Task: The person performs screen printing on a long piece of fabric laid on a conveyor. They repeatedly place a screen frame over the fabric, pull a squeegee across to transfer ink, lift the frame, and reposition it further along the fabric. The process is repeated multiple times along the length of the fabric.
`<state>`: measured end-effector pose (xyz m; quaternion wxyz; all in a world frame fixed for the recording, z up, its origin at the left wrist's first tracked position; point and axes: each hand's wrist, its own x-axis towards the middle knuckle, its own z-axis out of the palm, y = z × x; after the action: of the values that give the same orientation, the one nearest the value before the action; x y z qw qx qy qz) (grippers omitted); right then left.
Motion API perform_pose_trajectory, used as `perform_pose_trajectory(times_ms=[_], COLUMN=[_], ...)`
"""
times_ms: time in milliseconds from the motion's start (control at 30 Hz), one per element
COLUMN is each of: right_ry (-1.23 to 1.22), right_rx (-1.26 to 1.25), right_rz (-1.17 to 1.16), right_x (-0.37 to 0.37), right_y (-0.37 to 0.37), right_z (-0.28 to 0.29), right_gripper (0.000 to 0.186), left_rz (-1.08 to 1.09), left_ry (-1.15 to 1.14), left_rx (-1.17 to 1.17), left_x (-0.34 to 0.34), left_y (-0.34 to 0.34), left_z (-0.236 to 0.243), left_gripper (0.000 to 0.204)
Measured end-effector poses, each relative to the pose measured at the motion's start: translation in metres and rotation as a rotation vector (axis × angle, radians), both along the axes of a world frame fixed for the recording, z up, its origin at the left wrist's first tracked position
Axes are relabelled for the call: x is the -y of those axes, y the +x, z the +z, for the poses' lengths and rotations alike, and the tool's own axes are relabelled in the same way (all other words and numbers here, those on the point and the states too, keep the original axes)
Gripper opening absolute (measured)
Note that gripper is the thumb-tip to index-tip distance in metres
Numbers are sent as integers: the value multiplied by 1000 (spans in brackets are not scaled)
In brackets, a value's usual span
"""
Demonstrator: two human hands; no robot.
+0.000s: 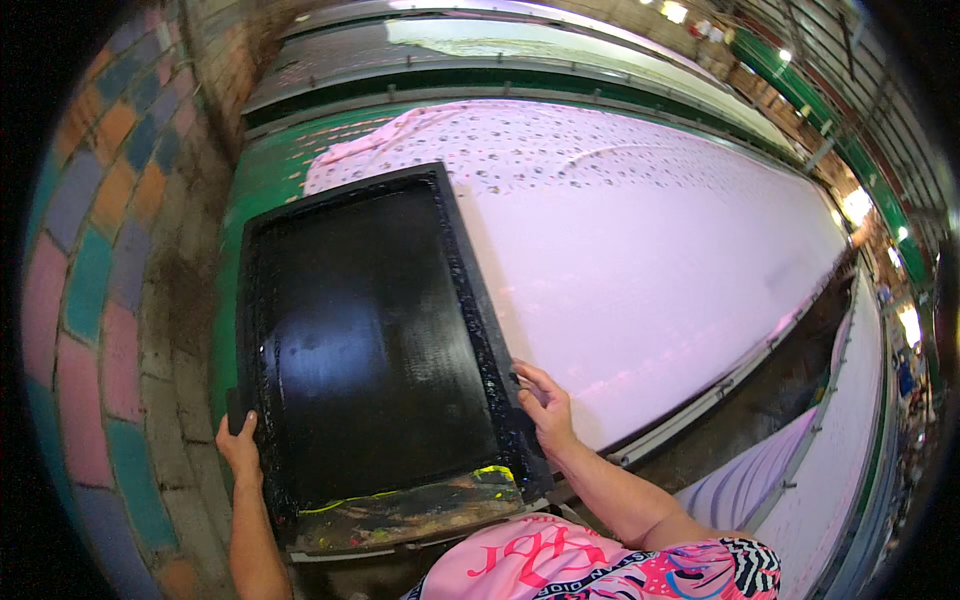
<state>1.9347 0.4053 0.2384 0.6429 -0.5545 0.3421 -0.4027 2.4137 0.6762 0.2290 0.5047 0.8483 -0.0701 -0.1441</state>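
A large black screen-printing frame (365, 310) is in front of me, its wet-looking dark surface shining with reflected light. Yellow smears and a paint-stained strip (410, 515) run along its near end. My left hand (240, 448) grips the left edge near the lower corner, thumb on top. On the opposite side, my right hand (547, 408) is closed round the right edge, with part of its fingers hidden by the rim. Pale pink fabric (640, 290) lies beside and beyond the frame, printed with small motifs at its far side. Whether the frame touches the fabric, I cannot tell.
The fabric lies on a long green-topped table (260, 185). A painted brick wall (110, 310) stands close on the left. Further long tables (450, 65) run behind, and another, cloth-covered table (820, 460) stands at the right across a dark aisle (740, 410).
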Motion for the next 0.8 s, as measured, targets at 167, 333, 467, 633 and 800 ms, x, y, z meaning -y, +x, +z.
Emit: perform_pose_trajectory(times_ms=[167,333,467,633,800], right_ry=[26,-21,-18,-154,-195], right_rx=[84,184,104,-85,-174], right_rz=[42,58,95,198,136], right_x=[-1,15,60,150,241], right_y=[11,8,-39,-121,-223], right_z=[38,53,63,85,71], right_gripper=[53,64,69,64,61], left_rz=[-33,39,-61,-105,-125], left_ry=[-99,49,-87,-288,-268], left_rx=[-71,-34,-92,-146,-52], left_x=[-15,5,37,105,212], left_y=[23,8,-39,-106,-212], left_z=[-10,14,37,42,51], left_gripper=[45,57,46,41,26])
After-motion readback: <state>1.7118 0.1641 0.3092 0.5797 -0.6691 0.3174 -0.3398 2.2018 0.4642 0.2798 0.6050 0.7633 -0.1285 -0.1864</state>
